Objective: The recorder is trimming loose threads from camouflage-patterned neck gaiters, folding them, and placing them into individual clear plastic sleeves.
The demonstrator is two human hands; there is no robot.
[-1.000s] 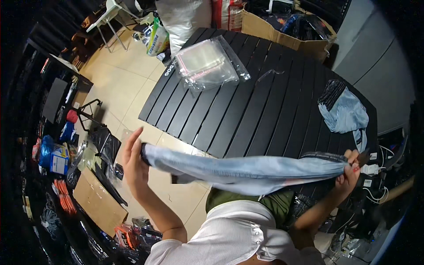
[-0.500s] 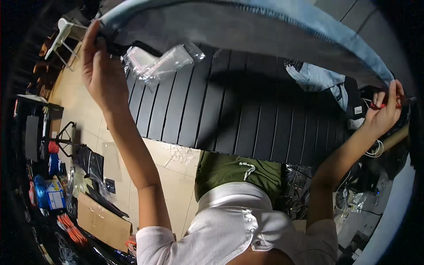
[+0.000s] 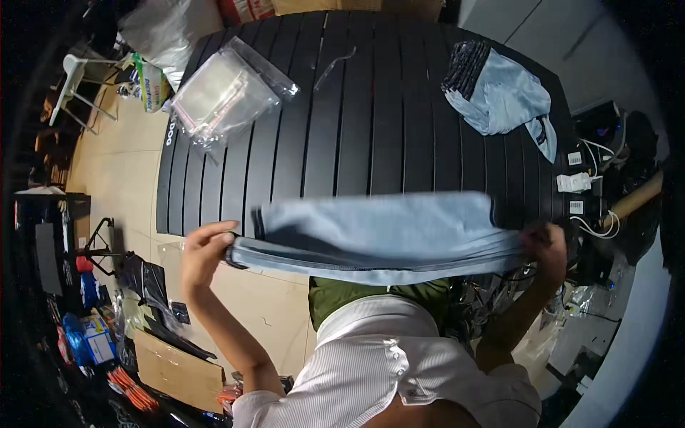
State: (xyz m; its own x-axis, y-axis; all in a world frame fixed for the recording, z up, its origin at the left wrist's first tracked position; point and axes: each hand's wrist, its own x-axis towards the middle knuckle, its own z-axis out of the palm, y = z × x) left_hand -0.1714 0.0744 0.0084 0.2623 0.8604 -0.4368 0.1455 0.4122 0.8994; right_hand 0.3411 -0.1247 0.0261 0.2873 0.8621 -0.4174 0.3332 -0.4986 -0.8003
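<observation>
A wide piece of light blue cloth (image 3: pixel 385 222) with dark edging stretches between my hands, sagging a little over the near edge of the black slatted table (image 3: pixel 344 160). It is folded lengthwise, its far part blurred by motion. My left hand (image 3: pixel 202 258) pinches the left end at the dark trim. The right end is gripped by my right hand (image 3: pixel 548 253), whose fingers are partly in shadow and smeared. On the table's far right lies a crumpled light blue cloth piece (image 3: pixel 512 94) with a dark gathered part. Clear plastic bags (image 3: pixel 222 94) lie at the far left.
A thin clear strip (image 3: pixel 334 68) lies near the table's far middle. White plugs and cables (image 3: pixel 574 182) sit by the right edge. Left of me are a flattened cardboard box (image 3: pixel 178 371) and packaged goods on the floor. A white stool (image 3: pixel 71 68) stands farther off.
Both hands have come down and closer to me, bringing the cloth from high in front to waist level. It now hangs folded, and more of the table shows behind it.
</observation>
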